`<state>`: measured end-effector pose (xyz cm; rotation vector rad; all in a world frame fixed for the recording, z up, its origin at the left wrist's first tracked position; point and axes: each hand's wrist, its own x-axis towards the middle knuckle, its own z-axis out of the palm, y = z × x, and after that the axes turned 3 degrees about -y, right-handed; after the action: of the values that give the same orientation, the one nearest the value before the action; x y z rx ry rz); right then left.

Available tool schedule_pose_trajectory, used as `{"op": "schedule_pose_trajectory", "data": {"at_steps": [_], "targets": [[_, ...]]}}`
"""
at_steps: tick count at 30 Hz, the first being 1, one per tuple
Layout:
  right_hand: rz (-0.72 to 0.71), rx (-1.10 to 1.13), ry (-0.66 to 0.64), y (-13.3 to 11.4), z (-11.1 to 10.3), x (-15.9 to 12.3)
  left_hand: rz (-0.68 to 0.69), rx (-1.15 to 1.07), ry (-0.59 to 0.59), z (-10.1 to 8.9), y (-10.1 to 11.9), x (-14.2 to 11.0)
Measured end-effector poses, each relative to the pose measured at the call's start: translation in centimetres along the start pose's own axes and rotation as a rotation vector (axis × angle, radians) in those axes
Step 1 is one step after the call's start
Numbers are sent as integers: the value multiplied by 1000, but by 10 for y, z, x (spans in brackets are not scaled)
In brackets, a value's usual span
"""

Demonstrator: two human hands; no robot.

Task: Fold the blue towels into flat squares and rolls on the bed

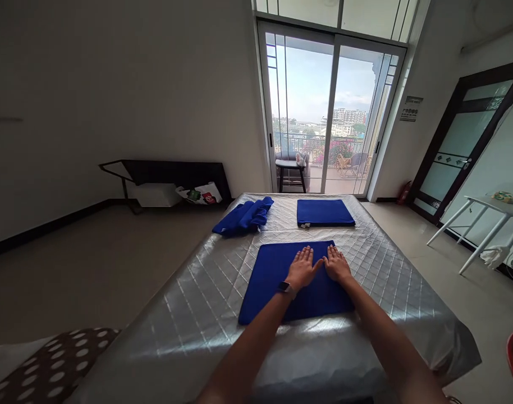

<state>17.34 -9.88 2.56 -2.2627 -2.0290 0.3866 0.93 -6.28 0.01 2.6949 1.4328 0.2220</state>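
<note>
A flat blue rectangle of cloth [265, 286], like a cushion cover, lies on the silvery quilted table or bed surface [189, 314] in front of me. My left hand [302, 269] rests flat on its upper middle, fingers stretched out. Close beside it, my right hand [337, 265] presses flat near the cloth's upper right corner, also open. The two thumbs almost meet. Farther back on the right lies a second flat blue cloth [325, 212] with a small pale tag at its front edge. A crumpled heap of blue cloth [244, 217] sits at the back left.
Behind the silvery surface stands a glass sliding door [298, 101], with a dark stool [291, 164] beyond it. A black frame bench [176, 168] lines the left wall. At right are a white table [492, 205] and a dark-framed door [467, 146]. Brown polka-dot fabric [67, 359] lies lower left.
</note>
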Motion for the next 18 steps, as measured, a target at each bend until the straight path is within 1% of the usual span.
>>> {"op": "schedule_pose_trajectory", "data": {"at_steps": [2, 3, 4, 5, 7, 11, 13, 15, 18], "targets": [[-13, -22, 12, 1, 1, 0, 97, -18, 25, 12, 21, 5], [-19, -32, 16, 1, 1, 0, 115, -22, 35, 16, 25, 5], [-22, -38, 19, 1, 1, 0, 117, -26, 42, 19, 24, 4], [-20, -41, 21, 1, 1, 0, 104, -28, 46, 20, 19, 1], [-10, -39, 17, 0, 0, 0, 41, -20, 38, 17, -3, -10], [3, -35, 20, -2, -2, 0, -163, 31, 12, 3, -65, -46], [4, -39, 24, -3, -3, 0, -233, 51, 15, -3, -89, -64], [9, -45, 22, -4, -6, 0, -272, 62, 23, -6, -102, -76], [17, -57, 36, -5, -7, -4, -287, 63, 43, -6, -104, -82]]}}
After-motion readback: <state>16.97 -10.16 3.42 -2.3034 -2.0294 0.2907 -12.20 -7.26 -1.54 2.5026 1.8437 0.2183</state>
